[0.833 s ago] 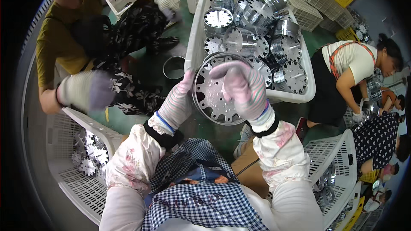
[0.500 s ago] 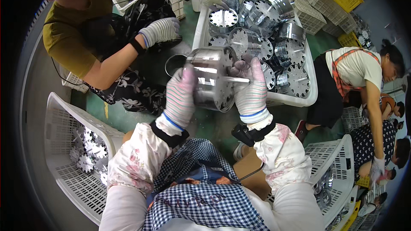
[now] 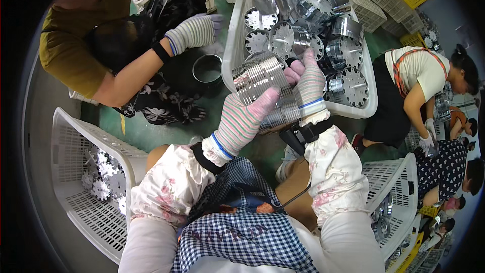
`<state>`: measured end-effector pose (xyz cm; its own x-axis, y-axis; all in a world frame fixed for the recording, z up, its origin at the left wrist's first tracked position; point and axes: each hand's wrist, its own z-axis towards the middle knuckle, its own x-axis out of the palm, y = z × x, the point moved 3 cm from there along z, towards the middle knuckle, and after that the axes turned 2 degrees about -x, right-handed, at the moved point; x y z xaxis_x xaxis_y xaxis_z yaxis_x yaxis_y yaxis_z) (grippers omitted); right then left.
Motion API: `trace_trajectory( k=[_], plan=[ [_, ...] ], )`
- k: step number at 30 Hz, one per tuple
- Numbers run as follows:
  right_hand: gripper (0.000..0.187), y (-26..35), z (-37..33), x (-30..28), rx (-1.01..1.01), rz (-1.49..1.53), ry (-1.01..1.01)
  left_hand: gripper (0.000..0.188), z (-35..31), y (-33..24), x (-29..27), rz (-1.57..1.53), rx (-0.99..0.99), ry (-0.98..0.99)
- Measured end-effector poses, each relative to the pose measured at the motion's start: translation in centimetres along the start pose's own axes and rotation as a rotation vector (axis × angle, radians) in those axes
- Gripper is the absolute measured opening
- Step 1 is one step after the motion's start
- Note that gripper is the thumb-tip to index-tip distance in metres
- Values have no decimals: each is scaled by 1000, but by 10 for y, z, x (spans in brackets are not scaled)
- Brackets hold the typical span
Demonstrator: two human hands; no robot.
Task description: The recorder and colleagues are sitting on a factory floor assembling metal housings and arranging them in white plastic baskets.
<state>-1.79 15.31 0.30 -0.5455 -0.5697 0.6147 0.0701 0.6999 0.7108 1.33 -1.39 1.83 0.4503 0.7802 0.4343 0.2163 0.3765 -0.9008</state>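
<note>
A shiny metal drum (image 3: 258, 77) with a ribbed side is in both my gloved hands, tilted above the floor in front of me. My left hand (image 3: 241, 121) grips its near left side, thumb lying over the ribbing. On its right side my right hand (image 3: 309, 83) is closed against the drum's end, its fingertips partly hidden. The end plate and rod are turned out of sight. Just beyond, a white crate (image 3: 375, 103) holds several similar drums with notched round end plates and central rods, such as one drum (image 3: 353, 87).
At the left, a white basket (image 3: 132, 172) holds star-shaped metal plates (image 3: 103, 174). Another basket (image 3: 406, 184) with metal parts stands at the right. A co-worker's gloved hand (image 3: 194, 34) is at the upper left, near a metal ring (image 3: 207, 68) on the floor. Another person (image 3: 417, 78) bends at the right.
The drum has turned in my hands: its plate and rod faced right, and now its ribbed side shows. My left hand has moved right. The co-worker's far hand moved a drum at the crate, blurred.
</note>
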Motion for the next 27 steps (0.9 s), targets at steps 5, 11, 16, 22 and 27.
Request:
trace_trajectory(
  k=[5,11,16,22,27],
  plan=[
    [43,-1,-1,9,-25,-202,-207,35,-9,-8,6,-33,-11,-3],
    [44,-2,23,-23,-82,-388,103,37,-11,-15,-4,33,-40,24],
    [52,24,-20,-11,-558,-951,149,39,-14,-16,-22,574,-15,74],
    [57,11,-49,21,-440,-958,278,60,-4,-18,-20,1199,298,-40],
    [29,-1,-86,35,-1540,-1264,506,43,29,-42,-34,-50,-49,-394]
  ],
)
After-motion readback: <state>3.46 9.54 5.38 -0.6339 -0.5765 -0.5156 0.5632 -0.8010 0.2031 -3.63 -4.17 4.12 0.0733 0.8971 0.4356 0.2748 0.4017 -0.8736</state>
